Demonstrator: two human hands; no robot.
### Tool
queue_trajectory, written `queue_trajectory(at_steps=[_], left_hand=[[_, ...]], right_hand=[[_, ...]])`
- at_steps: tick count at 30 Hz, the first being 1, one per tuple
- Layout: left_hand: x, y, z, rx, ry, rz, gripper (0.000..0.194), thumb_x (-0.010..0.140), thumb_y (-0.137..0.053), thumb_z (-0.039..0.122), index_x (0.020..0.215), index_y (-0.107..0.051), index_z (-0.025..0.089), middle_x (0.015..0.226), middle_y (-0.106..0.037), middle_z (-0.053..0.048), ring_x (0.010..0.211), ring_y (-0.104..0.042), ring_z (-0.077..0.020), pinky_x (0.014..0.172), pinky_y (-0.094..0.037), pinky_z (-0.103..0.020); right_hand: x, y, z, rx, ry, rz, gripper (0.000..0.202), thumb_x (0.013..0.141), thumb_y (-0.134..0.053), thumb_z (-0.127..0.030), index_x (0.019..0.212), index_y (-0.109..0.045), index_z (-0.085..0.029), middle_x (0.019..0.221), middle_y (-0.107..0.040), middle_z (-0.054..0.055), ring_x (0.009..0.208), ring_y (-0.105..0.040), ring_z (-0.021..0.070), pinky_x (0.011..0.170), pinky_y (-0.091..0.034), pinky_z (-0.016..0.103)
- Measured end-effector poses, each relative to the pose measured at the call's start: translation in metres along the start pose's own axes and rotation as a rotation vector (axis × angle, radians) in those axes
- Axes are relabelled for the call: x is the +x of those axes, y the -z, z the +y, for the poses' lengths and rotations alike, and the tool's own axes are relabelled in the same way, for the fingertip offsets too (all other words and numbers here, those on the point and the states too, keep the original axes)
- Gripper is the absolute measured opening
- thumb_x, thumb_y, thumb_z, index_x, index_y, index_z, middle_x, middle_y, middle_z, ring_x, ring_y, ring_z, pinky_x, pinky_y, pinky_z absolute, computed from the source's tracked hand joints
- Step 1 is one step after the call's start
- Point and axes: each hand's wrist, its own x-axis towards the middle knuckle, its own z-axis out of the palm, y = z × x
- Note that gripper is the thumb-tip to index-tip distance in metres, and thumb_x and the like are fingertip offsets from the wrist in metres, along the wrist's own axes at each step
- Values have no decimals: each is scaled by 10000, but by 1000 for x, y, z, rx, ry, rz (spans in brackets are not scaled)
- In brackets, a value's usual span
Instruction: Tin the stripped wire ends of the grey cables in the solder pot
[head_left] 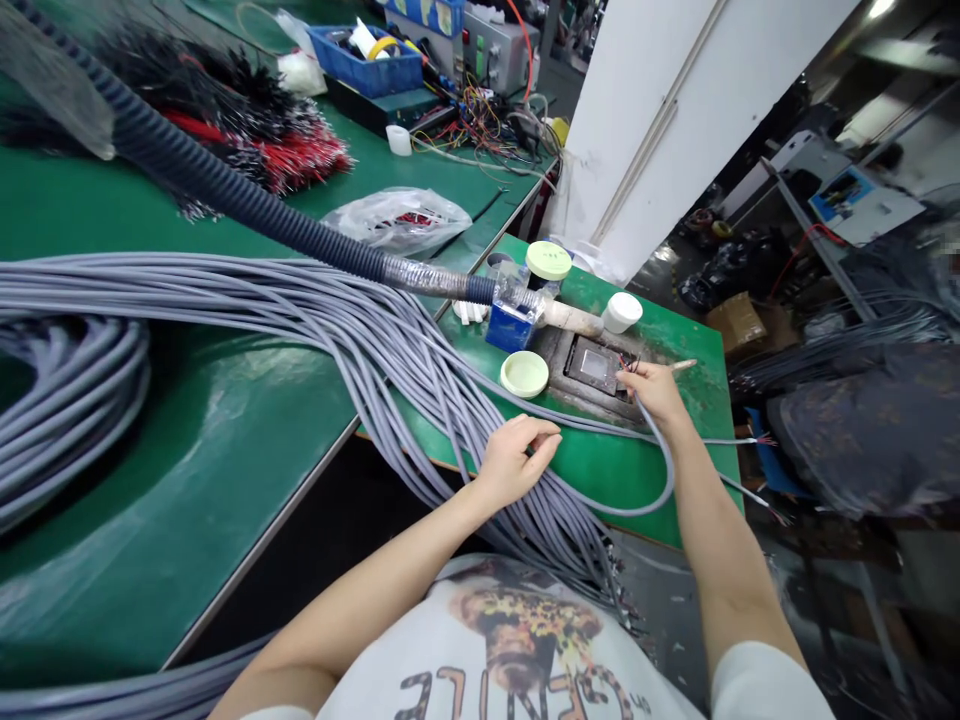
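My right hand (654, 392) pinches a grey cable (666, 470) close to its stripped end. The fine wires at that end hang over the right side of a small square pot of silvery metal (596, 366), perhaps solder. The cable loops down from the hand toward the bundle. My left hand (519, 455) lies over the thick bundle of grey cables (420, 370), its fingers loosely bent, with a gap between thumb and forefinger and nothing seen in it. A pale stick (683, 365) shows just beyond my right hand, and I cannot tell whether it is held.
A ribbed hose (300, 225) crosses above the bench to a blue box (511, 325) beside the pot. Around it stand a pale open lid (524, 374), a yellow-lidded jar (548, 262) and a white cup (622, 312). A white pillar (660, 110) rises behind.
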Motion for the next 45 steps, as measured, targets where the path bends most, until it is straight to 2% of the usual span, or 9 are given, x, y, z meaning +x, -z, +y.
queue_trajectory(at_steps=[6, 11, 17, 22, 27, 31, 35, 39, 45], left_hand=[[0, 0, -1, 51, -39, -8, 150, 884, -517, 258, 890, -640, 172, 673, -586, -31, 652, -518, -154, 671, -396, -280], [-1, -1, -3, 66, -72, 0, 131, 883, -521, 233, 887, -634, 167, 671, -585, -26, 644, -512, -145, 659, -392, -279], [0, -1, -4, 76, -104, 24, 116, 883, -525, 223, 875, -629, 171, 647, -567, -14, 630, -504, -140, 636, -395, -278], [-1, 0, -4, 83, -111, 37, 118, 884, -524, 222, 869, -630, 172, 641, -566, -13, 627, -506, -139, 637, -402, -283], [-1, -1, -6, 89, -106, 48, 122, 885, -522, 223, 866, -631, 173, 649, -569, -14, 634, -510, -137, 643, -404, -283], [-1, -2, -5, 85, -116, 52, 114, 884, -525, 219, 869, -626, 168, 656, -575, -11, 635, -511, -135, 641, -402, -279], [-1, -2, -6, 80, -112, 52, 101, 880, -531, 210, 873, -624, 168, 664, -576, -8, 638, -511, -132, 638, -402, -273], [-2, -3, -6, 83, -110, 51, 97, 879, -539, 221, 875, -623, 172, 660, -568, -6, 638, -512, -134, 633, -402, -272], [-3, -6, -7, 91, -97, 61, 97, 877, -539, 232, 864, -622, 184, 666, -578, -9, 648, -522, -144, 642, -417, -277]], right_hand=[[37, -4, 22, -207, 6, -22, 245, 647, -617, -340, 531, -567, -129, 423, -472, -31, 430, -375, 73, 463, -231, 231], [59, -11, 35, -326, -11, -51, 231, 615, -622, -330, 507, -568, -133, 410, -450, -38, 445, -369, 76, 474, -223, 234], [67, -15, 38, -396, -41, -56, 193, 580, -623, -318, 506, -586, -144, 415, -469, -31, 464, -403, 90, 476, -242, 232], [63, -15, 30, -377, -33, -38, 222, 592, -620, -335, 486, -562, -149, 403, -454, -35, 450, -399, 92, 475, -250, 230], [31, -9, 1, -275, 24, -39, 299, 668, -603, -410, 534, -559, -147, 445, -499, -29, 444, -405, 86, 467, -282, 223], [-18, -1, -32, -136, 100, -71, 333, 744, -594, -443, 605, -595, -141, 493, -548, -20, 456, -426, 80, 479, -317, 215], [-68, 3, -56, 4, 141, -89, 336, 784, -613, -431, 613, -607, -142, 476, -532, -29, 436, -394, 68, 460, -285, 212], [-102, 4, -65, 86, 149, -87, 407, 827, -584, -447, 555, -584, -144, 515, -555, -9, 443, -405, 69, 456, -300, 217], [-130, 5, -65, 169, 194, -119, 501, 905, -466, -453, 523, -581, -152, 521, -568, 30, 584, -557, 122, 501, -361, 217]])
